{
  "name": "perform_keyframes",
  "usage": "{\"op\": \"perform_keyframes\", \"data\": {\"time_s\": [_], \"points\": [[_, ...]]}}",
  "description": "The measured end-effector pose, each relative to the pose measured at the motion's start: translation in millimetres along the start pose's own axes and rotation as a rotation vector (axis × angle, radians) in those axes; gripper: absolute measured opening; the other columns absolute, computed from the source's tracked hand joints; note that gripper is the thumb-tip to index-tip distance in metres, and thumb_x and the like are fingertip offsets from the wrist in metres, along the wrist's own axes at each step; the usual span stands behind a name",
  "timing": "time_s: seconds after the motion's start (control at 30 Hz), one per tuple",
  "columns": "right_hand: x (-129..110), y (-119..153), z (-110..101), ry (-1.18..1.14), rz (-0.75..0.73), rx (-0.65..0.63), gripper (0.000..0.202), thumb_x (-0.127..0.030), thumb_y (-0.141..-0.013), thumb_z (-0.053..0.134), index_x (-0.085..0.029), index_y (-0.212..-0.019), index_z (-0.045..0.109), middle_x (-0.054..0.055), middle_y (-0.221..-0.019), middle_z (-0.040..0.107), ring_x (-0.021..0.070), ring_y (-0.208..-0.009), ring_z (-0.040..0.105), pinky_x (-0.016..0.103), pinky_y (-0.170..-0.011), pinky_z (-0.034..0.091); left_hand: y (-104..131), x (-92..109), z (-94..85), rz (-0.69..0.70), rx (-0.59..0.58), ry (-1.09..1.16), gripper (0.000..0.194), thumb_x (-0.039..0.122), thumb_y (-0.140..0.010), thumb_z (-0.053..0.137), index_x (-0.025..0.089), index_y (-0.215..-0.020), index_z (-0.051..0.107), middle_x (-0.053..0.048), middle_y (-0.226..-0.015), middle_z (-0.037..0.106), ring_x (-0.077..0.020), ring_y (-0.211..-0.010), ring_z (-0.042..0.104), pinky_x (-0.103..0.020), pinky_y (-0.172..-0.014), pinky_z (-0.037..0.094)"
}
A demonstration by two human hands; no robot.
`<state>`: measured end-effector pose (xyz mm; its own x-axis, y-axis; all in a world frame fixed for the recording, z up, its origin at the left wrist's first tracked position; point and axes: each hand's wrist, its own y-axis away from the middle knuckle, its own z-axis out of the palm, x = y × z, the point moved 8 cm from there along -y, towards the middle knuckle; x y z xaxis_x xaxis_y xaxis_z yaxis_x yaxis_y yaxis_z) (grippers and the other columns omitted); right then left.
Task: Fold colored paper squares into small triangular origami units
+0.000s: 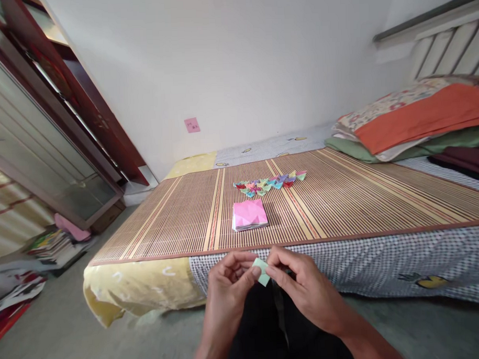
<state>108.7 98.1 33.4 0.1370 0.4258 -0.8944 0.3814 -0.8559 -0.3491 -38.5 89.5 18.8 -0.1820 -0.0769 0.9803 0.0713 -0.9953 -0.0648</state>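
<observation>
A small folded piece of pale green paper (261, 273) is pinched between my two hands, in front of the bed's near edge. My left hand (232, 278) grips its left side between thumb and fingers. On the other side, my right hand (295, 277) holds the right corner in a thumb-and-finger pinch. Just beyond my hands lies a square stack of paper (249, 214) with a creased pink sheet on top. Behind that stack sits a cluster of small folded paper figures (269, 183) in many colours.
A striped bamboo mat (178, 213) covers the bed. Folded bedding (421, 115) is piled at the right, with dark cloth (464, 161) beside it. A pink note (191, 124) sticks to the wall. At the left are a glass-panelled door (53, 139) and a pile of books (51, 246).
</observation>
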Motion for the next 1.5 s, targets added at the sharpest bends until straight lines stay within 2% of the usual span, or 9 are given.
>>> {"op": "perform_keyframes", "data": {"time_s": [0.17,0.37,0.5,0.6,0.73,0.9,1.07,1.27,1.5], "points": [[-3.3,2.2,0.7,0.088,0.007,-0.114,0.030,-0.029,-0.105,0.051,-0.022,-0.076,0.049,-0.004,-0.074,0.050,0.0137,-0.067,0.047,0.027,-0.062,0.037,0.8,-9.4,3.8,-0.122,-0.134,0.005,0.021,0.027,-0.066,0.093,0.015,-0.073,0.078,-0.001,-0.066,0.071,-0.0118,-0.060,0.061,-0.021,-0.061,0.047],[3.1,2.5,0.8,0.180,0.038,-0.045,0.023,-0.010,-0.092,0.057,-0.022,-0.074,0.047,-0.005,-0.070,0.046,0.0122,-0.061,0.043,0.026,-0.057,0.034,1.2,-10.8,5.7,-0.045,-0.094,-0.104,0.025,0.036,-0.077,0.085,0.014,-0.073,0.075,-0.003,-0.068,0.067,-0.0137,-0.066,0.056,-0.023,-0.063,0.042],[1.5,0.2,-1.3,0.137,0.037,-0.006,0.024,-0.021,-0.097,0.055,-0.022,-0.074,0.049,-0.004,-0.070,0.046,0.0135,-0.063,0.045,0.027,-0.060,0.036,3.4,-6.4,10.0,-0.018,-0.086,-0.078,0.027,0.038,-0.081,0.083,0.014,-0.075,0.073,-0.003,-0.071,0.067,-0.0148,-0.069,0.056,-0.025,-0.068,0.043],[-5.0,-0.6,-3.6,0.071,0.012,-0.022,0.028,-0.026,-0.101,0.051,-0.022,-0.073,0.049,-0.003,-0.072,0.048,0.0139,-0.066,0.046,0.027,-0.062,0.037,3.3,-7.8,12.6,-0.060,-0.122,0.013,0.026,0.037,-0.079,0.086,0.015,-0.076,0.073,-0.002,-0.072,0.067,-0.0141,-0.070,0.057,-0.024,-0.070,0.043],[-7.6,0.0,-4.5,-0.013,0.020,-0.053,0.031,-0.030,-0.101,0.053,-0.021,-0.072,0.048,-0.004,-0.070,0.046,0.0135,-0.065,0.043,0.027,-0.060,0.034,1.7,-12.8,13.0,-0.101,-0.154,0.089,0.027,0.036,-0.079,0.086,0.015,-0.072,0.071,0.000,-0.068,0.062,-0.0117,-0.067,0.051,-0.023,-0.068,0.040],[1.6,0.9,-2.9,-0.191,0.048,-0.014,0.039,-0.041,-0.100,0.057,-0.021,-0.069,0.046,-0.005,-0.066,0.039,0.0129,-0.062,0.037,0.027,-0.058,0.033,2.2,-8.8,14.0,-0.050,-0.138,0.099,0.027,0.035,-0.079,0.086,0.015,-0.071,0.070,0.000,-0.067,0.059,-0.0116,-0.066,0.048,-0.023,-0.065,0.039],[6.4,0.5,-0.2,-0.232,0.063,0.007,0.041,-0.045,-0.101,0.056,-0.021,-0.069,0.048,-0.005,-0.064,0.040,0.0125,-0.061,0.038,0.026,-0.057,0.033,2.6,-10.0,17.0,-0.104,-0.150,0.104,0.030,0.034,-0.069,0.093,0.015,-0.071,0.070,0.001,-0.063,0.060,-0.0107,-0.059,0.050,-0.022,-0.060,0.040],[9.0,1.0,10.3,-0.165,0.126,-0.024,0.028,-0.035,-0.091,0.070,-0.020,-0.074,0.055,-0.004,-0.069,0.048,0.0129,-0.064,0.042,0.025,-0.059,0.036,1.3,-10.0,4.9,-0.038,0.025,0.159,0.030,0.036,-0.071,0.091,0.015,-0.073,0.070,0.000,-0.066,0.065,-0.0118,-0.062,0.056,-0.023,-0.065,0.044],[-2.0,1.6,9.4,-0.085,0.067,-0.003,0.016,-0.020,-0.093,0.057,-0.019,-0.077,0.058,-0.002,-0.070,0.051,0.0139,-0.066,0.045,0.025,-0.059,0.036,3.2,-13.3,11.9,-0.086,-0.030,0.226,0.030,0.035,-0.073,0.089,0.014,-0.067,0.068,0.000,-0.063,0.059,-0.0118,-0.064,0.050,-0.023,-0.065,0.041]]}}
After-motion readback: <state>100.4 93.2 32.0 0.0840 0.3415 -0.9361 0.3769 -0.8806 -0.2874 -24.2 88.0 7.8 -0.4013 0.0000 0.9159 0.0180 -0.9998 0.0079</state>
